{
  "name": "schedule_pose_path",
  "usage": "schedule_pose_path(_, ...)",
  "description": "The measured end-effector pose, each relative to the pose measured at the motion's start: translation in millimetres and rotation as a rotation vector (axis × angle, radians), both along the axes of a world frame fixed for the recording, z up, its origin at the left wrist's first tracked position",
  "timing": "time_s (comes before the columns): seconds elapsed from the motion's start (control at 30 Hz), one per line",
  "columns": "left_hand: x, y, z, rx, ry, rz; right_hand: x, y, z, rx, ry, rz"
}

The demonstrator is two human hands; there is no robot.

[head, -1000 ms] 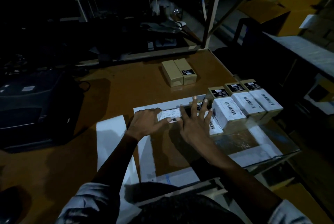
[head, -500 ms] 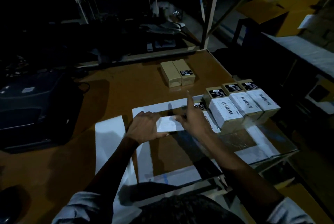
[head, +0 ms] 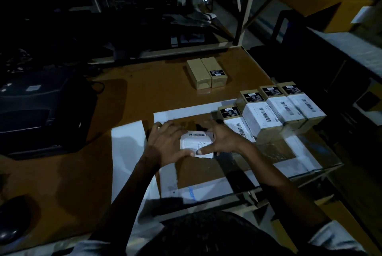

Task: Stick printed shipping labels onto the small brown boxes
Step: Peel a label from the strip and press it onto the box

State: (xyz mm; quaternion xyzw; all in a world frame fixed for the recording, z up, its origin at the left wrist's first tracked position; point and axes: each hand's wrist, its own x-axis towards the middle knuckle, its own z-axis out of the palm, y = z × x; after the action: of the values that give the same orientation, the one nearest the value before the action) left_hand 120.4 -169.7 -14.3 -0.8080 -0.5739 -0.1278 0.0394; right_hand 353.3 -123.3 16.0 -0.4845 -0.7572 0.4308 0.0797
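Item: wooden table, brown, dimly lit; a dark machine, probably the label printer, sits at its left edge. Item: white-bordered mat near the front edge, serving as the work area. Item: row of three small brown boxes at the right, long axes running away from the person and slightly left, each with a white barcode label on top; a fourth labelled box lies lower, just beside them on the left. Item: two unlabelled boxes side by side at the far middle of the table, well apart from both hands. Item: box in work (its brown sides are hidden under the hands), sitting on the mat directly between the hands, its shipping label facing up with the barcode along the far edge. Item: left hand, fingers curled over the box's left side, thumb on the label's near edge. Item: right hand, fingers spread and raised, only the thumb pressing the label's near right corner. Judgement: label is being smoothed down; the next unlabelled boxes lie straight ahead, about equally near either hand, long axes pointing away.
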Motion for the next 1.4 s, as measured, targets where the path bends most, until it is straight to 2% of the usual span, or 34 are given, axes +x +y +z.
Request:
schedule_pose_path(0.1, 0.0, -4.0, 2.9, -0.207, -0.175, 0.164, 1.3, -7.4, -6.2, 0.083, 0.008, 0.005)
schedule_pose_path(0.23, -7.4, -2.4, -4.1, -0.445, -0.494, 0.172, 3.3, -16.3, -13.7, 0.163, -0.010, -0.005)
schedule_pose_path(0.4, -15.8, 1.4, -6.1, -0.551, -0.637, 0.141, 5.6, -35.0, -15.7, 0.316, 0.006, -0.078)
schedule_pose_path(0.47, -13.5, 3.1, -1.9, -0.540, -0.663, 0.114, 7.8, -43.3, -15.5, 0.365, 0.042, -0.133)
schedule_pose_path(0.6, -7.9, 12.5, 8.9, -0.473, -0.584, -0.042, 16.7, -53.2, -10.8, 0.444, 0.108, -0.281)
schedule_pose_path(0.83, 10.6, 32.8, 40.5, -0.393, -0.560, -0.246, 30.5, -67.8, -4.2, 0.532, 0.186, -0.432)
schedule_pose_path(0.97, 27.0, 40.0, 51.7, -0.254, -0.562, -0.129, 37.7, -75.5, -12.4, 0.579, 0.237, -0.623)
schedule_pose_path(1.03, 38.1, 41.3, 45.6, -0.194, -0.640, -0.038, 39.8, -79.1, -17.0, 0.650, 0.246, -0.727)
schedule_pose_path(1.13, 62.9, 34.8, 34.9, -0.226, -0.778, 0.003, 43.1, -79.8, -21.9, 0.758, 0.165, -0.827)
schedule_pose_path(1.27, 92.6, 32.1, 20.4, -0.234, -0.785, 0.014, 45.2, -75.6, -23.5, 0.737, 0.090, -0.832)
schedule_pose_path(1.4, 114.1, 35.0, 9.2, -0.294, -0.754, 0.031, 47.9, -75.2, -19.2, 0.729, -0.068, -0.756)
